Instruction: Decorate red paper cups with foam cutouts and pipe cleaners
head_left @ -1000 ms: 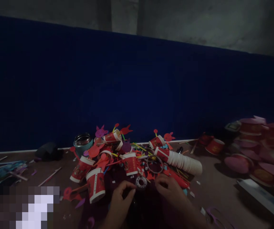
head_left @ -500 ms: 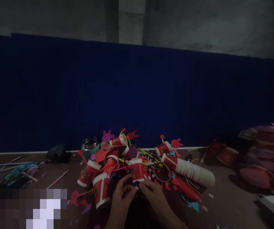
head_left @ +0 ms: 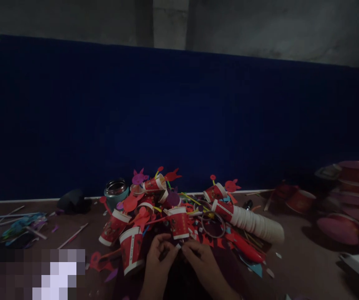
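Note:
Low in the centre, my left hand pinches a small white piece between thumb and forefinger. Close beside it, my right hand has its fingertips pressed together; what they hold is too small and dark to make out. Just beyond the fingertips stands a red paper cup with a white rim. A purple cut-out shows above that cup. To the left of my left hand leans a larger red and white cup.
Decorated cups with cut-outs are heaped behind my hands. A teal jar stands left of them. On the right lie a tape roll, a stack of cups and a red tool-like object. A blue partition rises behind.
The camera view has shifted slightly. My fingertips have drawn a little apart, with the white piece still in my left hand.

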Action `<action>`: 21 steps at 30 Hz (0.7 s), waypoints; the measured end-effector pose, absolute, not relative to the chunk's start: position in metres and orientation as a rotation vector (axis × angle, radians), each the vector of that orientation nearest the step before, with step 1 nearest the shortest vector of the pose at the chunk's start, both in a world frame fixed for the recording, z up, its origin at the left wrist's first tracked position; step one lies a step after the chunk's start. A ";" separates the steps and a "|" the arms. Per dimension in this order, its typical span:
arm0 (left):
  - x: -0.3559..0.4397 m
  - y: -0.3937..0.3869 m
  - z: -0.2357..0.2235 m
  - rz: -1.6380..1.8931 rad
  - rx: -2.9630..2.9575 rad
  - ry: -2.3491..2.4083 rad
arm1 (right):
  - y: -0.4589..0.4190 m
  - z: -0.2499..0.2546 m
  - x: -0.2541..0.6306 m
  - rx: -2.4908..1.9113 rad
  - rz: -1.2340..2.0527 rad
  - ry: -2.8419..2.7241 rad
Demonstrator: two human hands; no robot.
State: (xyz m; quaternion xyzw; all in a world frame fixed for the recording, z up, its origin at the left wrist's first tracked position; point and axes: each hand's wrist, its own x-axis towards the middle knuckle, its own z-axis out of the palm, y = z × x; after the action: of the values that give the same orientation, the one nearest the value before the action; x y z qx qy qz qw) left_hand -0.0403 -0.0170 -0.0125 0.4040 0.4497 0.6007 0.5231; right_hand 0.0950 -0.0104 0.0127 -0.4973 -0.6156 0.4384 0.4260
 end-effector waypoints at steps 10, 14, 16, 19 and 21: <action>-0.045 -0.017 -0.014 1.470 0.975 1.192 | -0.007 0.017 0.097 -1.269 1.240 -1.370; -0.045 -0.019 -0.012 1.438 1.068 1.218 | -0.009 0.015 0.097 -1.299 1.178 -1.448; -0.045 -0.019 -0.012 1.438 1.090 1.231 | -0.009 0.013 0.098 -1.299 1.182 -1.462; -0.045 -0.018 -0.012 1.441 1.104 1.243 | -0.007 0.011 0.099 -1.284 1.190 -1.422; -0.046 -0.017 -0.013 1.434 1.119 1.242 | -0.006 0.010 0.098 -1.259 1.232 -1.343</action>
State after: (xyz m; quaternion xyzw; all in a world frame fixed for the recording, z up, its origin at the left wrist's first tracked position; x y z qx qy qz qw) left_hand -0.0459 -0.0174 -0.0134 0.4532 0.5030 0.5806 0.4522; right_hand 0.0981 -0.0063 0.0101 -0.5084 -0.5424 0.4976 0.4469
